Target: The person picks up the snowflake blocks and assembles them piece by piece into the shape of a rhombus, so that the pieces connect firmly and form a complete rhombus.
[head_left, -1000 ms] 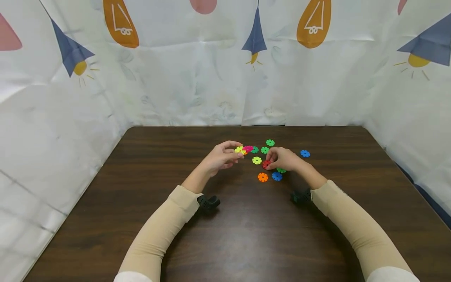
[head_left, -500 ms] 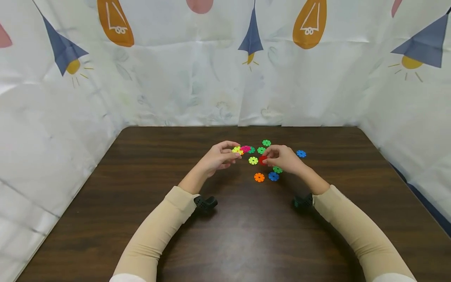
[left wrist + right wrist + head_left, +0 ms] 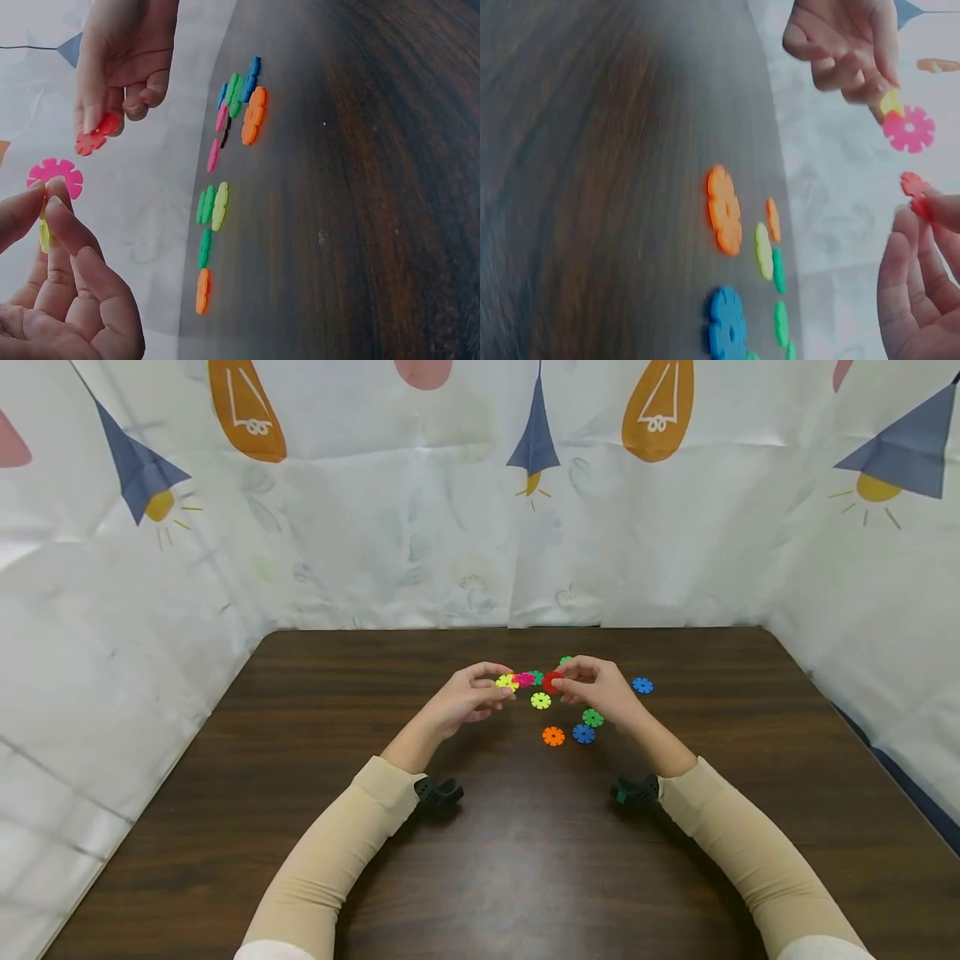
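My left hand [image 3: 468,697] pinches a yellow notched disc [image 3: 506,683] between thumb and fingers. A pink notched disc [image 3: 55,171] is joined to the yellow one and stands out beyond the fingertips. Facing it, my right hand [image 3: 606,689] pinches a red notched disc [image 3: 94,138] by its edge. In both wrist views a small gap separates the red disc from the pink one. Both hands are raised over the table, with loose discs lying below them, among them a yellow-green disc [image 3: 541,701] and a dark green disc [image 3: 536,677].
On the dark wooden table [image 3: 360,710] lie more notched discs: an orange disc [image 3: 553,737], a blue disc [image 3: 583,734], a green disc [image 3: 593,717] and another blue disc [image 3: 642,686] farther right. A printed white curtain [image 3: 450,543] hangs behind the table.
My right hand has lifted the red disc off the table and carried it away from me and slightly left, close to the pink disc. My left hand has stayed nearly still.
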`<state>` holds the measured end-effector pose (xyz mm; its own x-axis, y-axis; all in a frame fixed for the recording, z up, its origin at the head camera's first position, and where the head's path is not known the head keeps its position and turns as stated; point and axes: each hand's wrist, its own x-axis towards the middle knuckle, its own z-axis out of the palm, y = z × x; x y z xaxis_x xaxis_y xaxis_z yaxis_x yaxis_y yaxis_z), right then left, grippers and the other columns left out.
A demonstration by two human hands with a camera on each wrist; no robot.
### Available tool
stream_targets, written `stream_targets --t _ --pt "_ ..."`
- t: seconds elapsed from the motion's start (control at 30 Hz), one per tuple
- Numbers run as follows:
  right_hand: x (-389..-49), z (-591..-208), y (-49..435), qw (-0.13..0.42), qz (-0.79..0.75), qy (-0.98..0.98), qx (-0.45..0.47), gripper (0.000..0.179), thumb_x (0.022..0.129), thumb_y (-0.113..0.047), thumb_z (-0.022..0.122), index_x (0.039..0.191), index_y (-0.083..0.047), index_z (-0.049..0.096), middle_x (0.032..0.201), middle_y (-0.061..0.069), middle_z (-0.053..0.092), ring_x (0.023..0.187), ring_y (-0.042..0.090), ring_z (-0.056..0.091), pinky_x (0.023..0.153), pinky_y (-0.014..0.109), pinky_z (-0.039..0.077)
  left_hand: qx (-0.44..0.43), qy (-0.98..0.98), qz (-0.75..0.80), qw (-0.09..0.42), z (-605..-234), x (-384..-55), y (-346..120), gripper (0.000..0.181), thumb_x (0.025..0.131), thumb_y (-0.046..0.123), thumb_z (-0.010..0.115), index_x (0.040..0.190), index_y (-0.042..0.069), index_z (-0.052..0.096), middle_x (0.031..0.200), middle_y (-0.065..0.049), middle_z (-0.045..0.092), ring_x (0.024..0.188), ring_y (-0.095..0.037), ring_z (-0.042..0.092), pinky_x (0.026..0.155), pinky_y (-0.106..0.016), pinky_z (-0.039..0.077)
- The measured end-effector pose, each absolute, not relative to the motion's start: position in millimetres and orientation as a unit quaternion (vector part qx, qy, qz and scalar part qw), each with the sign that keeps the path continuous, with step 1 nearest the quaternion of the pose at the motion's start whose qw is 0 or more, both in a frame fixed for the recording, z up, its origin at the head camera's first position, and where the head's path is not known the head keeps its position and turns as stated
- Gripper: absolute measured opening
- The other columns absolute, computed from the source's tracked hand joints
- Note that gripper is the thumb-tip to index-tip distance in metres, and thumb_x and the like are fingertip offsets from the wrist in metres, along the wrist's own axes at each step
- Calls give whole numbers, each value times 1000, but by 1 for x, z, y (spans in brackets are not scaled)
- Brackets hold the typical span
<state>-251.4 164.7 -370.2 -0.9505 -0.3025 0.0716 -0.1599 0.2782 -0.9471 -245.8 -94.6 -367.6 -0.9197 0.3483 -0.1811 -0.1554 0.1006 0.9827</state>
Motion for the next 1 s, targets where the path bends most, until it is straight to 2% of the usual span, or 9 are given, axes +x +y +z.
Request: stream_targets --t 0.1,0.3,0.47,0.6,0.8,1.0 --pt "-251 -371 162 65 -616 775 -126 27 100 -14 69 118 5 65 100 13 72 90 44 69 86 51 58 68 718 667 191 -368 -246 -94 36 98 12 71 132 9 60 98 0 75 83 -19 60 81 -34 50" --pt "-251 -371 158 75 -651 747 -109 29 101 -13 66 121 7 62 93 0 74 80 27 71 82 42 60 64 718 666 192 -370 -247 -95 35 99 13 70 132 9 60 98 0 75 79 -16 60 81 -35 50" --pt "-250 -372 154 84 -666 734 -105 28 102 -13 65 121 7 61 88 4 74 73 18 69 80 36 60 63 719 665 193 -369 -246 -96 35 98 13 70 132 9 60 97 0 75 79 -14 60 82 -36 50" --pt "-248 -372 150 82 -678 723 -103 26 102 -13 65 120 5 61 86 10 73 72 18 68 78 34 60 63 719 664 194 -369 -246 -96 35 98 13 71 132 9 60 98 0 75 78 -14 60 83 -37 49" --pt "-247 -375 147 87 -684 718 -100 27 103 -14 64 121 6 61 80 0 71 75 21 67 77 33 59 59 718 663 201 -369 -245 -95 35 98 13 71 131 9 60 98 1 75 79 -13 59 84 -38 48" --pt "-247 -377 145 91 -681 720 -99 29 102 -15 66 120 7 61 79 0 71 75 23 66 78 33 59 65 717 664 201 -369 -244 -95 36 99 13 70 133 9 59 100 1 75 80 -15 59 83 -36 48"
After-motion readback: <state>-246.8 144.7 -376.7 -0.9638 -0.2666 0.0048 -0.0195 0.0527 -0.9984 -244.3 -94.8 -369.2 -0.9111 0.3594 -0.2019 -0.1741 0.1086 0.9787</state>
